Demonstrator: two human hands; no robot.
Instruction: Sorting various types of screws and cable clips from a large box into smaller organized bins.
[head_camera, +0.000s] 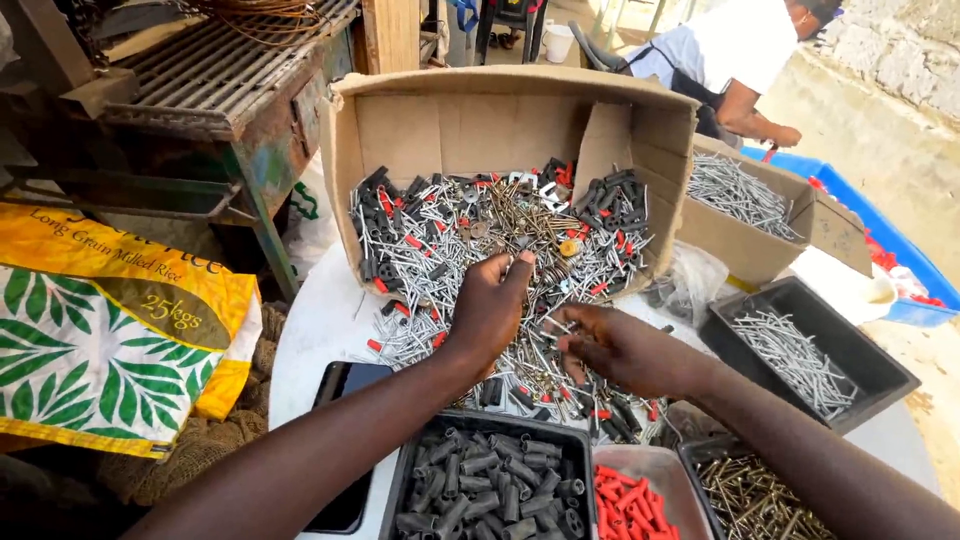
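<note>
A big cardboard box (500, 110) lies on its side and spills a heap of mixed fasteners (440, 240): silver nails, brass screws, black plugs and red plugs. My left hand (492, 305) rests on the heap near its middle, fingertips pinched among the pieces. My right hand (620, 348) lies just right of it, fingers curled over the nails and pinching small pieces. What either hand has between its fingers is too small to make out.
Along the near edge stand a tray of black plugs (490, 490), a tray of red plugs (635, 500) and a tray of brass screws (760, 500). A black tray of nails (810, 355) and a second cardboard box of nails (750, 205) are to the right. A phone (350, 440) lies at the left. Another person (740, 60) bends at the back right.
</note>
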